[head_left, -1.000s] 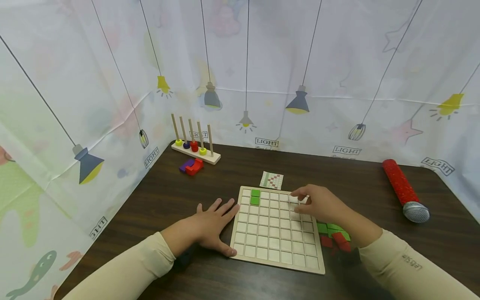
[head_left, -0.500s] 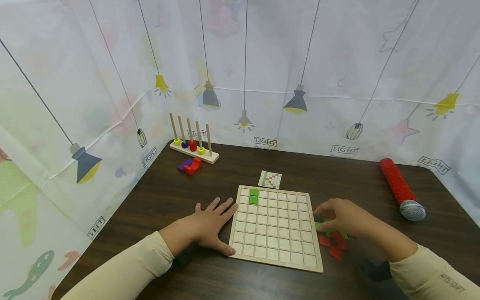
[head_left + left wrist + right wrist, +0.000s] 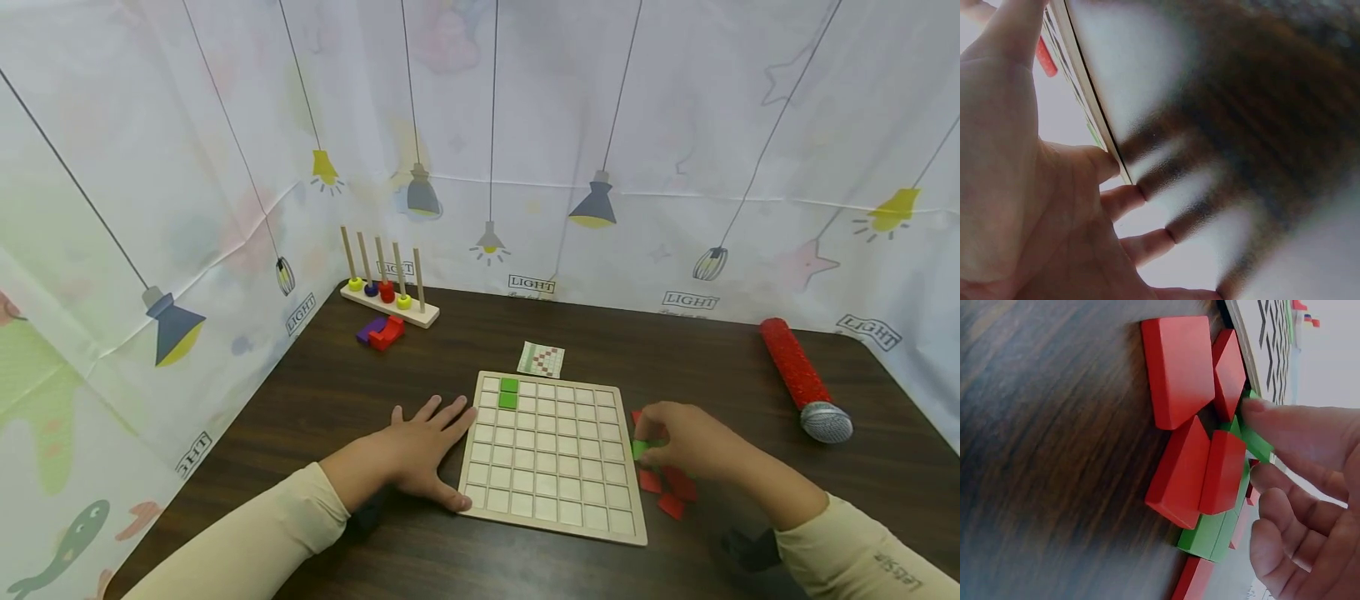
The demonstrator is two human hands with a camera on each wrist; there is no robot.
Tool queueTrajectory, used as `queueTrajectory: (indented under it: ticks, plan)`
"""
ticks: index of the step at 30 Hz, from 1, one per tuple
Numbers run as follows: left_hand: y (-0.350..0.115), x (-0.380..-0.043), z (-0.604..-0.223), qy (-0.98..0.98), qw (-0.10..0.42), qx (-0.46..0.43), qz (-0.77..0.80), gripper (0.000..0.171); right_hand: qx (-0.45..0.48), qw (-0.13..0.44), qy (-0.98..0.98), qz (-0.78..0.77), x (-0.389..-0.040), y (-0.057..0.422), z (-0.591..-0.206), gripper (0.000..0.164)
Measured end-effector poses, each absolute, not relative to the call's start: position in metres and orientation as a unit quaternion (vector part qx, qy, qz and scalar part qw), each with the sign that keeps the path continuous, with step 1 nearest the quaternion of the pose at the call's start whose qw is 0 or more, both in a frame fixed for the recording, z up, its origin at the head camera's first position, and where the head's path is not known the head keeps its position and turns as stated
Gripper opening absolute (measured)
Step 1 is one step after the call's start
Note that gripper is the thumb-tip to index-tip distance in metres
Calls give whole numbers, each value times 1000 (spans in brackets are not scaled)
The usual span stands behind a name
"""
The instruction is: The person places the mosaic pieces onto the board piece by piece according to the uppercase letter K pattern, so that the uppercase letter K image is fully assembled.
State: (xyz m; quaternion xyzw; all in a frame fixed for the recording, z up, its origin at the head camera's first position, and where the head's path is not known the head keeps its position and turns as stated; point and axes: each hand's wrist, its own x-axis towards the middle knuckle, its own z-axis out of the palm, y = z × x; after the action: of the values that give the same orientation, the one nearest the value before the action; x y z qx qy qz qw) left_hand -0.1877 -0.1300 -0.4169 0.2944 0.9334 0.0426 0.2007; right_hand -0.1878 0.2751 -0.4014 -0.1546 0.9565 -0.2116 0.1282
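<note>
My left hand (image 3: pixel 422 454) lies with spread, straight fingers at the left edge of a wooden grid board (image 3: pixel 557 533); its thumb and fingertips touch the board's edge. Two green tiles (image 3: pixel 507 400) sit in the board's second column at the top. Right of the board, my right hand (image 3: pixel 693 440) is low over a pile of loose tiles. In the right wrist view, its thumb and fingers pinch a green tile (image 3: pixel 1255 434). Red tiles (image 3: pixel 1182 369) and more green tiles (image 3: pixel 1204 537) lie beside and under it, some overlapping.
A pattern card (image 3: pixel 542 360) lies behind the board. At the back left stand a wooden peg rack (image 3: pixel 390 307) with coloured rings and, before it, red and purple blocks (image 3: pixel 386 333). A red toy microphone (image 3: pixel 798 367) lies at the right. A printed curtain (image 3: pixel 450 108) encloses the table.
My right hand has moved from over the board's upper right to the tile pile, then closed its fingers on a green tile. The left hand has stayed at the board's edge.
</note>
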Motion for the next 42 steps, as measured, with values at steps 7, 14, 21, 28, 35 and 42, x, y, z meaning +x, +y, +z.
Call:
queueTrajectory:
  ticks: [7,14,21,28,35,42]
  plan:
    - [-130,-189,-418,933,200,295,39,125,-146,100,952,-248,-199,281,-403,12]
    - [-131,-188,-418,934,201,294,41,124,-132,77,947,-283,-214,278,-399,9]
    - [-132,-189,-416,934,200,294,38,124,-148,69,936,-312,-222,252,-384,9]
    - [-133,-189,-417,934,204,292,39,124,-180,96,911,-359,-235,204,-390,7]
    - [-132,-188,-418,933,203,293,40,125,-202,112,902,-365,-240,155,-398,5]
    - [-131,-191,-421,936,200,289,29,126,-219,108,904,-351,-242,129,-401,4]
